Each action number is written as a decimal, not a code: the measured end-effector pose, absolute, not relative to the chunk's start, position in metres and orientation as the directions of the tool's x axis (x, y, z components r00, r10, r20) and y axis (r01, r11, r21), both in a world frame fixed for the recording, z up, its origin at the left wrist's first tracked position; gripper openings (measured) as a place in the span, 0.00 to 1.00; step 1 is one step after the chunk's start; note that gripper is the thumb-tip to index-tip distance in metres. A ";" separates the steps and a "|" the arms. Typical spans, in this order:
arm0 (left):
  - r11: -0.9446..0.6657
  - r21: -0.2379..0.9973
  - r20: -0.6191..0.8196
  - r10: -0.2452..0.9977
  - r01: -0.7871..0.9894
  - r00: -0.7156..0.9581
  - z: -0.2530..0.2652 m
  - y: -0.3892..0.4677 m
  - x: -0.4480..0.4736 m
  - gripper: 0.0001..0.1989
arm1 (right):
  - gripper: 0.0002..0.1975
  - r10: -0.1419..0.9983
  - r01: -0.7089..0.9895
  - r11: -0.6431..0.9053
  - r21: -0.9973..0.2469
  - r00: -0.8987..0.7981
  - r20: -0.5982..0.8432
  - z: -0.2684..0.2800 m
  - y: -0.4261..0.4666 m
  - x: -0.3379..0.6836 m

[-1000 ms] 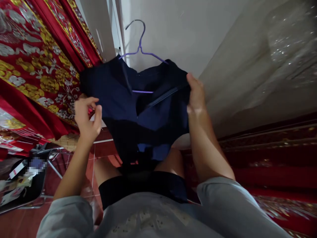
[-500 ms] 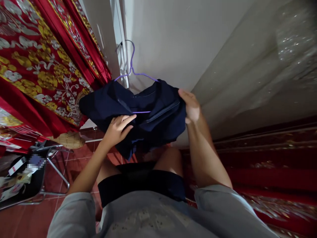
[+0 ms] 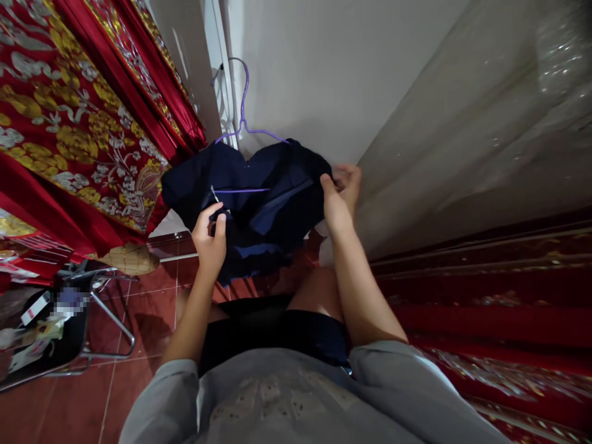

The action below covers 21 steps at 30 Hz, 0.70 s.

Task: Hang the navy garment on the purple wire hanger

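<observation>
Far left, red cloth (image 3: 87,132) with gold and silver floral embroidery hangs in folds. Below it, a black folding chair (image 3: 132,340) with metal legs stands on red floor tiles (image 3: 143,330), small items lying on its seat.

Next, the left hand (image 3: 216,227) is at the front neck opening of the garment (image 3: 282,179), thumb and forefinger drawn close together beside a short, light-coloured strip on the edge; whether cloth is pinched between them cannot be told.

The garment is in front of the person, above the lap, on a purple hanger (image 3: 243,117). The hook points away from the person, its end bent to the left beside the pale frame; whether it is hooked onto anything cannot be told. The collar-to-hem axis runs toward the person, neck at the far end, hem nearest the lap; the shoulder line lies left to right across the view. The cloth is dark navy, plain, and creased, with the lower part bunched. The neck gapes, exposing the hanger's crossbar.

The right hand (image 3: 341,198) grips the garment's right-side sleeve edge, thumb on the near face, fingers curled at the far side.

Far right, translucent plastic sheeting (image 3: 472,142) hangs above dark red cloth (image 3: 509,327).
</observation>
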<state>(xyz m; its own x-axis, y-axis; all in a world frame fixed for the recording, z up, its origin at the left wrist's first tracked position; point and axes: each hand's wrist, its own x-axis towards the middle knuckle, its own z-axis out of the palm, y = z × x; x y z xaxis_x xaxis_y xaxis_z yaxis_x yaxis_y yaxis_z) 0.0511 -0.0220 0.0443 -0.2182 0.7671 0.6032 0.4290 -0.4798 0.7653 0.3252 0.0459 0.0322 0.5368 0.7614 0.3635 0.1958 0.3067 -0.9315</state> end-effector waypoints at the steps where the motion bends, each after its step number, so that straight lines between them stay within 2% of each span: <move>1: -0.454 0.812 0.560 0.782 0.367 -0.273 0.040 -0.026 0.055 0.14 | 0.22 0.689 0.255 0.301 -0.919 0.608 0.394 0.025 0.040 0.318; 3: -0.399 0.881 0.469 0.808 0.253 -0.357 0.028 -0.034 0.066 0.13 | 0.20 0.614 0.285 0.287 -0.914 0.677 0.404 0.010 0.021 0.296; 4: -0.375 0.904 0.426 0.816 0.204 -0.390 0.023 -0.038 0.072 0.13 | 0.18 0.640 0.238 0.272 -0.932 0.679 0.360 0.002 0.010 0.282; 5: -0.353 0.921 0.388 0.824 0.161 -0.412 0.017 -0.043 0.078 0.13 | 0.19 0.715 0.145 0.233 -0.962 0.644 0.271 -0.005 -0.002 0.265; 7: -0.321 0.942 0.331 0.841 0.096 -0.428 0.010 -0.052 0.089 0.12 | 0.25 0.923 -0.094 0.011 -0.995 0.383 -0.027 -0.016 -0.021 0.232; 9: -0.301 0.950 0.305 0.858 0.076 -0.414 0.010 -0.062 0.095 0.11 | 0.31 0.972 -0.189 -0.185 -0.964 0.113 -0.208 -0.021 -0.032 0.205; 10: -0.292 0.954 0.296 0.869 0.072 -0.396 0.011 -0.067 0.097 0.11 | 0.32 0.973 -0.194 -0.219 -0.956 0.030 -0.229 -0.021 -0.033 0.196; 12: -0.264 0.964 0.258 0.904 0.030 -0.342 0.017 -0.074 0.096 0.11 | 0.30 0.984 -0.167 -0.180 -0.969 -0.030 -0.177 -0.018 -0.031 0.187; 14: -0.229 0.970 0.198 0.942 -0.084 -0.272 0.025 -0.080 0.092 0.10 | 0.27 0.991 -0.140 -0.130 -0.982 -0.048 -0.124 -0.016 -0.025 0.185; 17: -0.208 0.939 0.155 0.967 -0.274 -0.203 0.038 -0.084 0.084 0.08 | 0.22 0.986 -0.141 -0.166 -0.976 -0.038 -0.162 -0.020 -0.023 0.185; 21: -0.228 0.921 0.186 0.970 -0.317 -0.158 0.048 -0.085 0.078 0.08 | 0.14 0.981 -0.109 -0.192 -0.975 -0.059 -0.187 -0.031 -0.030 0.183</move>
<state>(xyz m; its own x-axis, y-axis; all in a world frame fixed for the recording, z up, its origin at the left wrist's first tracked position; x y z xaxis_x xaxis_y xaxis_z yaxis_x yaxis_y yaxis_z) 0.0782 -0.0850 0.0482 -0.1577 0.9698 0.1859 -0.3171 -0.2280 0.9206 0.1826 -0.0304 -0.0306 -0.0587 0.9807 -0.1867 -0.1090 -0.1922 -0.9753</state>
